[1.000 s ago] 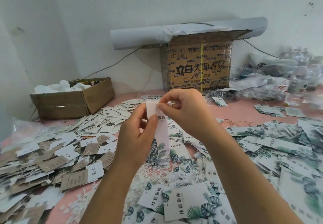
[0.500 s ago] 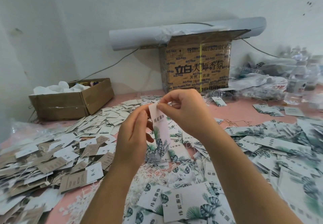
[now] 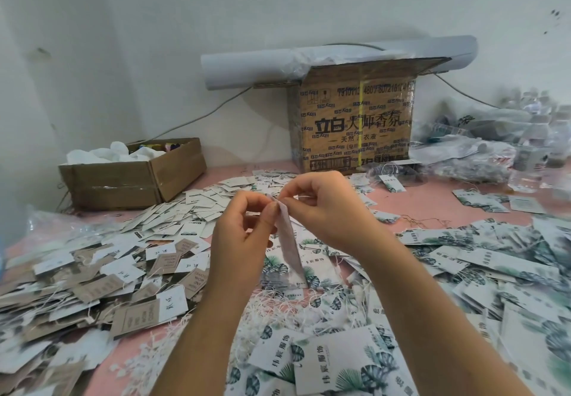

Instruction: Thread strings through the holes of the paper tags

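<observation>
A long white paper tag (image 3: 289, 242) with leaf print hangs edge-on between my hands, above the table's middle. My left hand (image 3: 244, 235) pinches its top edge from the left. My right hand (image 3: 327, 210) pinches the same top end, and a thin white string (image 3: 304, 197) runs between its fingers at the tag's hole. Loose white strings (image 3: 278, 303) lie in a tangle on the pink table (image 3: 432, 201) below my wrists. Leaf-print tags (image 3: 349, 361) are heaped at the front and right.
Small white and brown tags (image 3: 108, 272) cover the left side. An open cardboard box (image 3: 129, 176) sits at the back left. A printed carton (image 3: 355, 123) with a paper roll (image 3: 247, 65) on top stands against the wall. Plastic bags and bottles (image 3: 506, 148) crowd the back right.
The tag has turned from face-on to edge-on between my hands. My left hand's fingers have closed in on its top end. The right hand has stayed at the top.
</observation>
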`<state>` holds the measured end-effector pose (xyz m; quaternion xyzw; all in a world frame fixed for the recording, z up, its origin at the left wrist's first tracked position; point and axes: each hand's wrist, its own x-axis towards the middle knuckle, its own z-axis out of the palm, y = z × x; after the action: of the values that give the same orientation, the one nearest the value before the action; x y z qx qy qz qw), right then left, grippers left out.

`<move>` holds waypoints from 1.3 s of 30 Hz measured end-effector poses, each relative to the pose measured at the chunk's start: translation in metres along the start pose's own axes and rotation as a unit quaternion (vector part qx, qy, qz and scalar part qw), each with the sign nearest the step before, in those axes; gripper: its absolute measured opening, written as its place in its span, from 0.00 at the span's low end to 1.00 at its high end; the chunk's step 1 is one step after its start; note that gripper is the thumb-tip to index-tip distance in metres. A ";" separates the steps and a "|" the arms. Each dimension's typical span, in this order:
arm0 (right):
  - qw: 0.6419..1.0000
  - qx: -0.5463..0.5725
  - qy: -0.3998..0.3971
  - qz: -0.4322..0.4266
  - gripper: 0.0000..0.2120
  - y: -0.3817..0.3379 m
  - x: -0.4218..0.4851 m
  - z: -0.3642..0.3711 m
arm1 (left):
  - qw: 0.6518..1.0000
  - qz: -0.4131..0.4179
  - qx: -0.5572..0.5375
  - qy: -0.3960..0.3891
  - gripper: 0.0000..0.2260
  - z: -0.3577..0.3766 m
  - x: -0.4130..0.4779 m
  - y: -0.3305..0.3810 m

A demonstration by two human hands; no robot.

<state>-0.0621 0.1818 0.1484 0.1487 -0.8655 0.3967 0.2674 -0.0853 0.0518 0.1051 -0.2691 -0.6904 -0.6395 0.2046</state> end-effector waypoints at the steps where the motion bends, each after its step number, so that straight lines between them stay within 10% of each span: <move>1: 1.000 -0.002 -0.001 -0.001 0.06 0.000 0.000 0.000 | 1.000 -0.002 0.004 0.000 0.08 0.001 0.000 -0.001; 10: 0.997 0.066 -0.018 0.022 0.09 0.008 0.000 -0.001 | 0.999 -0.035 0.004 0.023 0.06 0.001 0.001 -0.004; 23: 0.982 0.083 0.032 0.169 0.10 0.046 -0.001 -0.029 | 0.919 -0.187 -0.296 0.178 0.06 -0.018 0.011 -0.002; 39: 0.991 0.125 -0.035 0.026 0.09 0.010 0.000 -0.008 | 0.982 -0.122 -0.143 -0.011 0.08 -0.001 0.002 -0.001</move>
<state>-0.0643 0.1940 0.1465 0.1726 -0.8213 0.5032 0.2058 -0.0879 0.0509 0.1059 -0.2168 -0.6215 -0.7490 0.0767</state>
